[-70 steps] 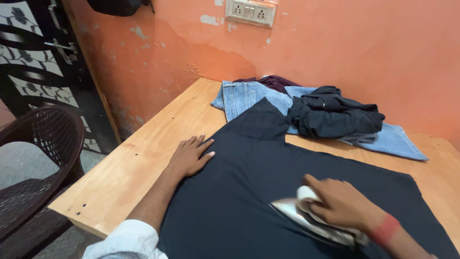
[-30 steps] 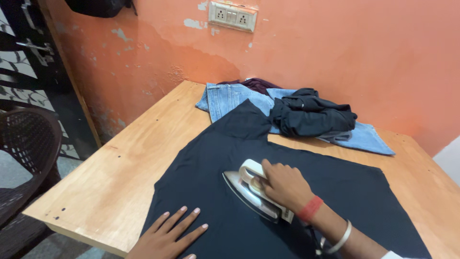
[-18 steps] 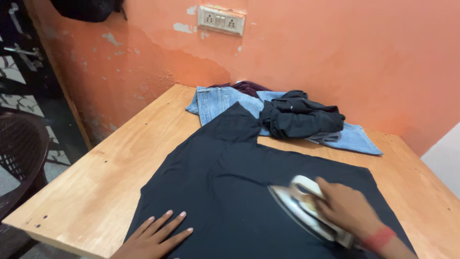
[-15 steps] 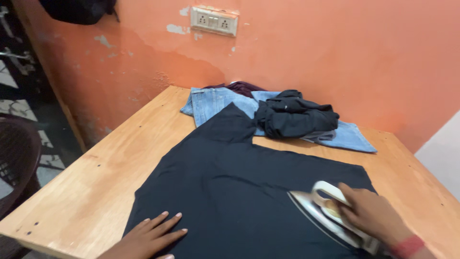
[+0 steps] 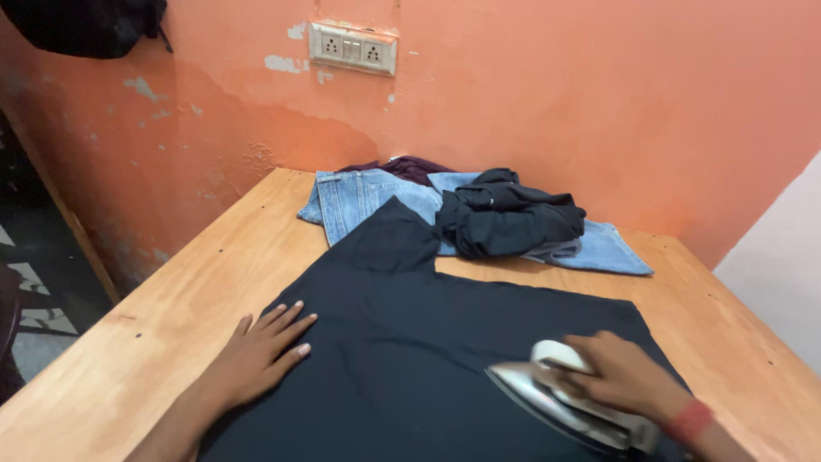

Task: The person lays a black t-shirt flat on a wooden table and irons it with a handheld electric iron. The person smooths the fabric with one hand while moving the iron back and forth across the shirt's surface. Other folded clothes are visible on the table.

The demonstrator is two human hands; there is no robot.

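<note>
A dark navy garment lies spread flat on a wooden table. My right hand grips the white handle of a silver clothes iron, whose sole rests on the cloth at the lower right, tip pointing left. A red band circles that wrist. My left hand lies flat with fingers spread on the garment's left edge, partly on the wood.
At the back of the table lie light blue jeans, a crumpled black garment and a bit of maroon cloth. An orange wall carries a socket panel. A dark bag hangs top left.
The iron swept left, then back right across the cloth and now sits slightly left again. My left hand moved down to the near edge, then up along the garment's left side.
</note>
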